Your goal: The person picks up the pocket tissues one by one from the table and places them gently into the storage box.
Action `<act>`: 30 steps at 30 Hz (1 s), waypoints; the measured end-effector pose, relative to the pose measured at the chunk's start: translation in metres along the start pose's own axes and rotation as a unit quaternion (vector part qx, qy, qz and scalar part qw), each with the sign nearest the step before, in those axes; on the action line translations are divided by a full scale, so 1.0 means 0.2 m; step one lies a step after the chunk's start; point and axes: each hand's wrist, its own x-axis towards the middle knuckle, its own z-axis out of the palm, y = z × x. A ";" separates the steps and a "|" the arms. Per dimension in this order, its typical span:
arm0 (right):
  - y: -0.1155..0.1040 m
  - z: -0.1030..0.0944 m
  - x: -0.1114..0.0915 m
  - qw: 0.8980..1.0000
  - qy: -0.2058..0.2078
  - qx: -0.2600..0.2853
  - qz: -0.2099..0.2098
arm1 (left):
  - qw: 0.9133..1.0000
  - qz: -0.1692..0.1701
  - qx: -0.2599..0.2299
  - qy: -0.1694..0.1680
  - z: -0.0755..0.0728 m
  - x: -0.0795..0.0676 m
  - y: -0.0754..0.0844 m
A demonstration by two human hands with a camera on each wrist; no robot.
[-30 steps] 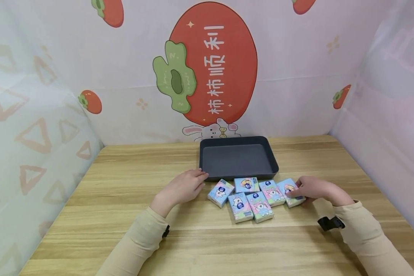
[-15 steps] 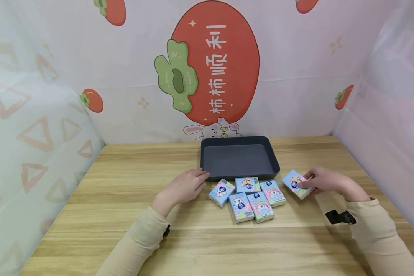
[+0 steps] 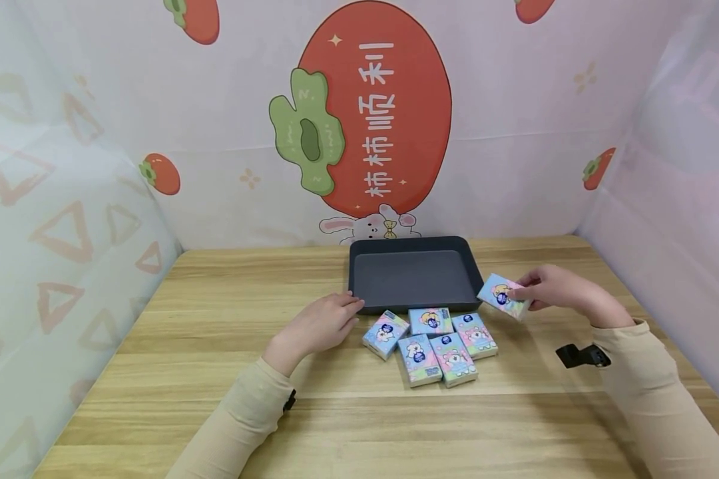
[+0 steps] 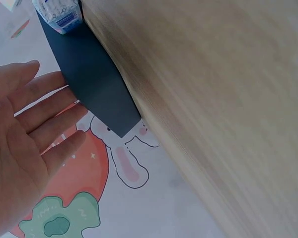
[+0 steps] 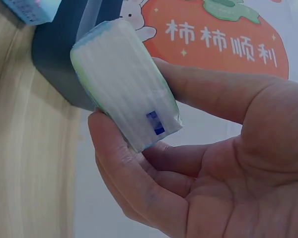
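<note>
My right hand (image 3: 554, 291) pinches a small pack of tissues (image 3: 502, 296) between thumb and fingers, raised beside the right front corner of a dark grey baking tray (image 3: 359, 273). In the right wrist view the held tissue pack (image 5: 124, 84) turns its white folded side to the camera. Fingertips of my left hand (image 3: 320, 326) touch the tray's left front corner. The left wrist view shows the left hand (image 4: 35, 119) with fingers extended against the tray's dark wall (image 4: 99, 84). The tray has a bare bottom.
Several more tissue packs lie on the wooden table (image 3: 245, 286) before the tray, among them a tilted pack (image 3: 386, 334) near my left hand and another pack (image 3: 475, 335) at the right. Behind the table hangs a white cloth (image 3: 216, 120) printed with persimmons.
My right hand has lifted its tissue pack off the right end of the group, first rightward, then up and back left to the tray's corner. The left hand stays put.
</note>
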 end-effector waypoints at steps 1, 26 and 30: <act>-0.01 0.00 0.01 1.000 0.001 0.002 0.001 | 1.000 0.000 0.001 0.001 0.00 0.00 0.00; -0.26 0.01 0.30 1.000 0.008 -0.005 -0.004 | 1.000 -0.002 0.006 -0.006 -0.01 0.00 0.01; -0.28 0.03 0.34 1.000 0.005 -0.005 -0.011 | 1.000 -0.003 0.003 -0.006 -0.01 0.00 0.01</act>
